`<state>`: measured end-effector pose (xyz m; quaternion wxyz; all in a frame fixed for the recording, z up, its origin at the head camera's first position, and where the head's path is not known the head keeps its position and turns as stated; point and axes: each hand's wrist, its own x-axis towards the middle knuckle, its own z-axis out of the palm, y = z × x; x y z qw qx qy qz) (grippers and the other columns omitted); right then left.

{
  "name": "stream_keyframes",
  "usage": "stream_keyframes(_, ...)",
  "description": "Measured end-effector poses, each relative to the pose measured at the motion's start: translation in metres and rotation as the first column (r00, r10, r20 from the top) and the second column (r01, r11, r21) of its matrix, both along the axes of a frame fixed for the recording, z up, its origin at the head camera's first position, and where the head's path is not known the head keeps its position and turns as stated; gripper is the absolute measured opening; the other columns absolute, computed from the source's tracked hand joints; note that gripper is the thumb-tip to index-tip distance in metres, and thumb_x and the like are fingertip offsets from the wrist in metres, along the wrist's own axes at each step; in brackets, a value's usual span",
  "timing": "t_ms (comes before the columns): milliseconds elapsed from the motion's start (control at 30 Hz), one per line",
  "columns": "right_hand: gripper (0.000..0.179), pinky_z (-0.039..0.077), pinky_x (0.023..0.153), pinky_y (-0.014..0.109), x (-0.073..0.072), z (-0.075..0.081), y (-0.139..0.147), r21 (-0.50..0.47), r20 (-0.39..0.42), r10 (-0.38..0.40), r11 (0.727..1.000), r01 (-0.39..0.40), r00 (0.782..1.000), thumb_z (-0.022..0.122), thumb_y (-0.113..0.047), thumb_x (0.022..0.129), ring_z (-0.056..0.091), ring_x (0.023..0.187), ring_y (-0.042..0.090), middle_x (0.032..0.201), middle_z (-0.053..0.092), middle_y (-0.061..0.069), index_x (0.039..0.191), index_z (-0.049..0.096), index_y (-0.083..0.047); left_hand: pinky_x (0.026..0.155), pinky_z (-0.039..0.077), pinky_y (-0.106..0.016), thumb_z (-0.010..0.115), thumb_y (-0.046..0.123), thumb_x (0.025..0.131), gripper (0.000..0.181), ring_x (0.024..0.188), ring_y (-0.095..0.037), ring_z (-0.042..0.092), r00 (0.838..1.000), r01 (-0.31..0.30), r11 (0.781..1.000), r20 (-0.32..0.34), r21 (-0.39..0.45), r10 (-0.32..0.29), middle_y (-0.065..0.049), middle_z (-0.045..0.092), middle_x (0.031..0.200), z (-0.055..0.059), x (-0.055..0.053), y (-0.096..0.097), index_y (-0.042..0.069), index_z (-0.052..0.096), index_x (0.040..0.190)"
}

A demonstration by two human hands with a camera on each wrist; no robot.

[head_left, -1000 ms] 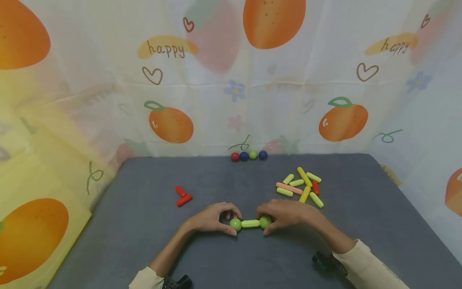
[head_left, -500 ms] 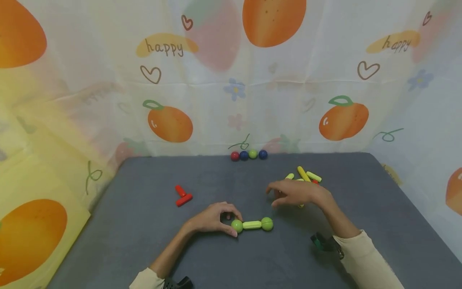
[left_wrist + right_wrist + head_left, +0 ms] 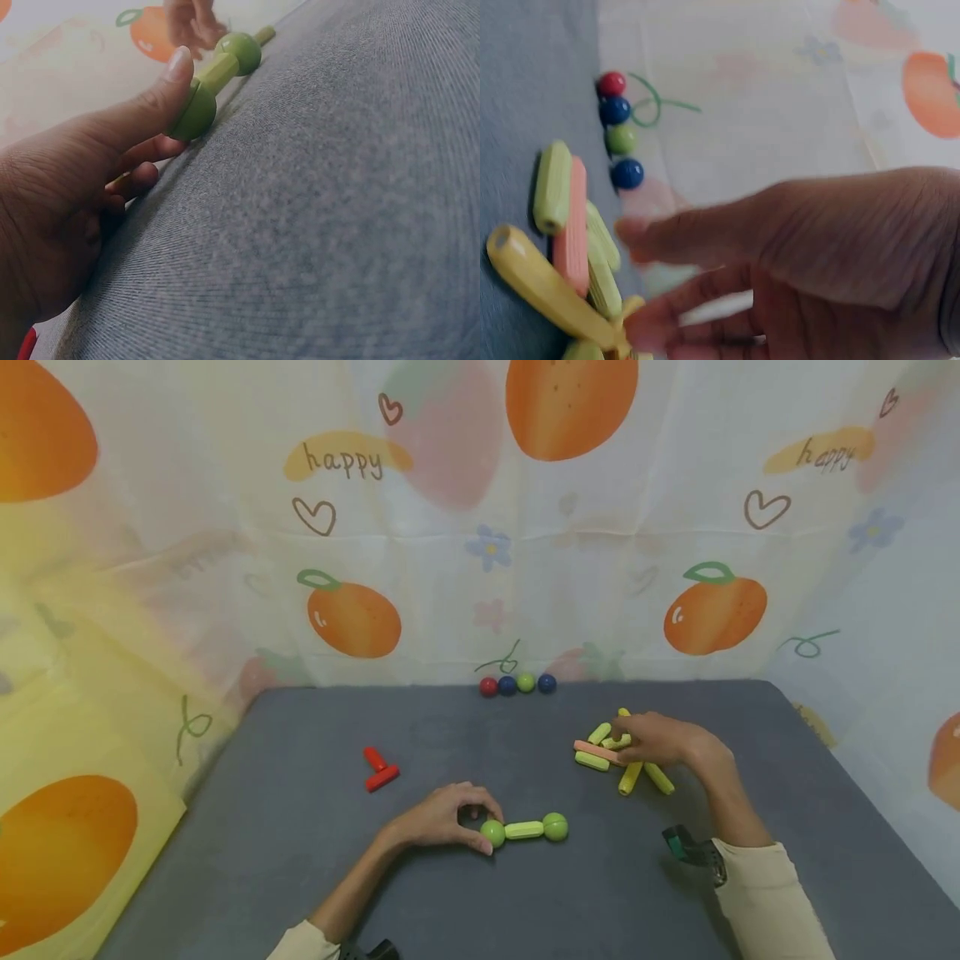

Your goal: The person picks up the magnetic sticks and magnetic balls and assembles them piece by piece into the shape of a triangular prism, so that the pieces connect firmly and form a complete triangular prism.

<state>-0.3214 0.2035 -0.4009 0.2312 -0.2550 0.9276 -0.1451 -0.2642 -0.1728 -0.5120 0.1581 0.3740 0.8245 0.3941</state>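
My left hand [image 3: 453, 815] pinches a green ball [image 3: 492, 834] between thumb and fingers, low over the grey table. A pale green rod [image 3: 523, 830] joins that ball to a second green ball [image 3: 555, 827], making a dumbbell shape. Over the pile of rods at right hovers my right hand [image 3: 663, 739], thumb and fingers apart with nothing visible between them. Around it lie a pink rod [image 3: 571, 225], a yellow rod [image 3: 546, 281] and several pale green rods; the hand hides part of the pile. Its fingertips look blurred in the right wrist view.
Two red rods [image 3: 382, 778] touch each other on the left of the table. Along the back edge sits a row of balls: a red ball [image 3: 488, 687], blue balls [image 3: 547, 683] and a green ball [image 3: 526, 682]. A fruit-print curtain [image 3: 442, 552] hangs behind the grey table [image 3: 300, 827].
The right hand has let go of the right green ball and moved back and rightward over the rod pile. My left hand stays on the left ball, and the dumbbell shape has barely shifted.
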Motion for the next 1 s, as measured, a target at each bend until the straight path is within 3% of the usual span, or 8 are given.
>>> stream_keyframes(133, 0.012, 0.047, 0.064, 0.03, 0.004, -0.001, 0.01, 0.094, 0.093, -0.078, 0.993, 0.07, 0.993, 0.068, -0.014, 0.1, 0.054, 0.067, 0.014, 0.083, 0.063, 0.006, 0.101, 0.07, -0.002, 0.081, 0.041, -0.024, 0.087, 0.037, 0.085, 0.034, 0.085, -0.003, 0.047, 1.0, -0.02, 1.0, -0.007, -0.009, 0.02, 0.007, 0.065, 0.101, 0.0, 0.002, -0.002, 0.031, 0.073, 0.116)
stream_keyframes(267, 0.018, 0.042, 0.057, 0.025, 0.007, -0.008, 0.011, 0.16, 0.139, -0.112, 0.983, 0.089, 0.984, 0.07, -0.012, 0.099, 0.051, 0.056, 0.011, 0.064, 0.06, 0.002, 0.082, 0.072, -0.006, 0.081, 0.042, -0.024, 0.086, 0.038, 0.086, 0.033, 0.086, -0.004, 0.048, 0.999, -0.035, 0.999, -0.002, -0.022, 0.035, 0.007, 0.062, 0.1, 0.002, 0.003, -0.002, 0.032, 0.073, 0.116)
stream_keyframes(500, 0.008, 0.052, 0.055, 0.027, 0.013, -0.01, 0.01, 0.251, 0.152, -0.233, 0.949, 0.19, 0.961, 0.072, -0.004, 0.094, 0.067, 0.058, 0.019, 0.073, 0.07, 0.011, 0.089, 0.068, -0.008, 0.082, 0.042, -0.024, 0.085, 0.04, 0.087, 0.033, 0.087, -0.004, 0.048, 0.999, -0.041, 0.999, 0.012, -0.034, 0.041, 0.007, 0.061, 0.1, 0.002, 0.003, 0.0, 0.032, 0.073, 0.117)
stream_keyframes(733, 0.011, 0.056, 0.06, 0.031, 0.013, -0.005, 0.011, 0.27, 0.163, -0.231, 0.946, 0.182, 0.959, 0.068, 0.003, 0.092, 0.067, 0.061, 0.021, 0.077, 0.068, 0.011, 0.089, 0.064, -0.007, 0.082, 0.042, -0.024, 0.086, 0.039, 0.086, 0.033, 0.087, -0.004, 0.048, 0.999, -0.044, 0.999, -0.007, -0.032, 0.044, 0.008, 0.063, 0.101, 0.003, 0.002, 0.001, 0.032, 0.073, 0.116)
stream_keyframes(833, 0.013, 0.053, 0.06, 0.03, 0.014, -0.003, 0.011, 0.193, 0.181, -0.188, 0.969, 0.153, 0.965, 0.067, 0.004, 0.09, 0.061, 0.06, 0.016, 0.082, 0.066, 0.008, 0.097, 0.067, -0.006, 0.083, 0.042, -0.024, 0.086, 0.039, 0.087, 0.033, 0.087, -0.003, 0.049, 0.999, -0.031, 0.999, -0.015, -0.025, 0.03, 0.009, 0.065, 0.103, 0.003, 0.002, 0.002, 0.031, 0.073, 0.116)
stream_keyframes(933, 0.022, 0.049, 0.065, 0.028, 0.011, -0.001, 0.007, 0.001, 0.176, -0.032, 0.999, 0.032, 0.984, 0.065, 0.002, 0.091, 0.055, 0.069, 0.013, 0.091, 0.062, 0.006, 0.112, 0.064, -0.004, 0.083, 0.042, -0.024, 0.085, 0.039, 0.087, 0.032, 0.087, -0.002, 0.049, 1.0, -0.019, 1.0, -0.024, -0.014, 0.019, 0.009, 0.067, 0.104, 0.002, 0.002, 0.002, 0.031, 0.073, 0.115)
stream_keyframes(1000, 0.027, 0.049, 0.07, 0.028, 0.009, -0.001, 0.0, -0.147, 0.158, 0.093, 0.987, -0.07, 0.983, 0.065, -0.004, 0.095, 0.056, 0.077, 0.013, 0.099, 0.062, 0.007, 0.121, 0.06, -0.003, 0.083, 0.042, -0.024, 0.085, 0.038, 0.087, 0.031, 0.087, -0.002, 0.05, 0.999, -0.017, 1.0, -0.031, -0.008, 0.016, 0.009, 0.069, 0.104, 0.002, 0.001, 0.001, 0.03, 0.074, 0.115)
